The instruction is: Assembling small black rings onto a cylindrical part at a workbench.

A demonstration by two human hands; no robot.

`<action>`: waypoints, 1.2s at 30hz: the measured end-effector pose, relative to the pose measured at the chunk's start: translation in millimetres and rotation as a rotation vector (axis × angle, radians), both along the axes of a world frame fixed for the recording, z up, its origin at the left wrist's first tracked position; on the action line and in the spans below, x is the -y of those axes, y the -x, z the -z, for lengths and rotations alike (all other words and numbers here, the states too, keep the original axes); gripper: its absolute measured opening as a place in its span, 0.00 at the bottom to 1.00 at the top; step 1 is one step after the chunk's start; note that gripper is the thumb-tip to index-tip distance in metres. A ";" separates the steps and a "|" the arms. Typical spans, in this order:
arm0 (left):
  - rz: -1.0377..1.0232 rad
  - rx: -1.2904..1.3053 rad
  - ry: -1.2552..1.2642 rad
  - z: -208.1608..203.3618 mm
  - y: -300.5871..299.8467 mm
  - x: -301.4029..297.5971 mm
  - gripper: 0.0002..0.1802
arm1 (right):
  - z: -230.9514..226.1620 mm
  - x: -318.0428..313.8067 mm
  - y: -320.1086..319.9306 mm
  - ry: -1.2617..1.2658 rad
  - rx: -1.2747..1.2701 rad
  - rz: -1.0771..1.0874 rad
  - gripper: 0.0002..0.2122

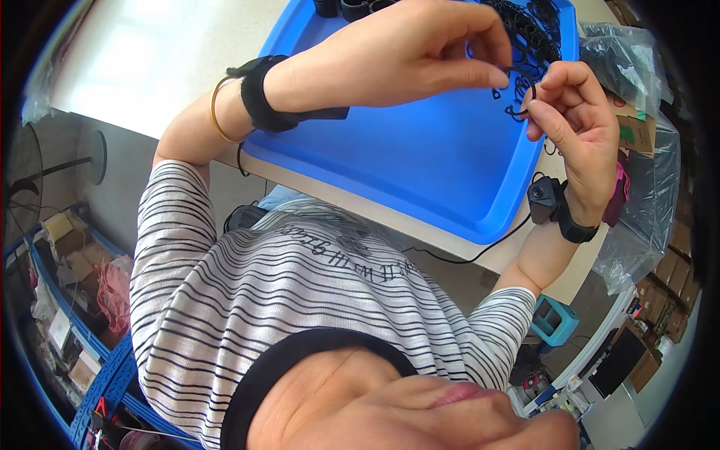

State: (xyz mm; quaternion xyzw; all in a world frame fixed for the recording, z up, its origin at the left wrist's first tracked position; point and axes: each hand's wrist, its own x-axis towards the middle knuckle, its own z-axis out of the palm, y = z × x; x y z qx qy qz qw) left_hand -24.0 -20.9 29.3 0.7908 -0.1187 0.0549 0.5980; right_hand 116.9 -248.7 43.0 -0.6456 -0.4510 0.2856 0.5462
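My right hand pinches a small, thin, black curved piece between thumb and fingertips, over the right side of a blue tray. Just left of it, my left hand reaches across the tray with thumb and forefinger closed together. Something dark shows at those fingertips, too small to name; whether it joins the curved piece, I cannot tell. Behind the hands, a tangled pile of black looped pieces lies in the tray's far right corner. Several black cylindrical parts stand at the tray's far side, partly behind my left hand.
The tray rests on a pale table, near its front edge. A black cable runs past the tray's near right corner. Clear plastic sheeting and a cardboard box lie to the right. Blue shelving stands at lower left.
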 end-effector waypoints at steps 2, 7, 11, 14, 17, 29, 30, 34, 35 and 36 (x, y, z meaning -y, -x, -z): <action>-0.036 0.257 -0.053 8.6 -8.9 1.2 0.14 | -0.3 -0.4 -2.5 -0.003 -0.018 -0.021 0.14; -0.019 0.418 -0.235 10.8 -8.7 -2.6 0.24 | 2.9 -3.4 -1.2 0.003 -0.038 -0.034 0.13; 0.066 0.445 -0.233 12.1 -11.6 -1.7 0.26 | 4.9 -4.2 0.0 0.006 -0.054 -0.044 0.12; 0.069 0.429 -0.284 9.7 -10.8 -6.3 0.26 | 6.2 -7.2 0.2 -0.017 -0.091 -0.080 0.13; 0.019 0.379 -0.373 -17.4 2.0 -8.6 0.25 | 7.1 -8.0 2.3 -0.013 -0.089 -0.027 0.14; -0.189 0.489 -0.475 2.2 -26.6 -45.6 0.31 | 5.6 -7.9 -2.8 0.008 -0.001 -0.062 0.16; -0.188 0.488 -0.475 1.0 -24.9 -44.4 0.31 | 6.1 -7.8 -2.7 0.008 -0.003 -0.062 0.16; -0.194 0.419 -0.541 0.5 -24.3 -44.3 0.32 | 5.2 -8.9 -1.2 0.026 -0.010 -0.075 0.16; -0.187 0.413 -0.537 2.6 -26.0 -45.0 0.31 | 5.7 -8.9 -0.7 0.031 -0.016 -0.080 0.16; -0.185 0.413 -0.537 2.8 -25.4 -44.9 0.31 | 6.2 -8.9 -0.2 0.031 -0.017 -0.079 0.16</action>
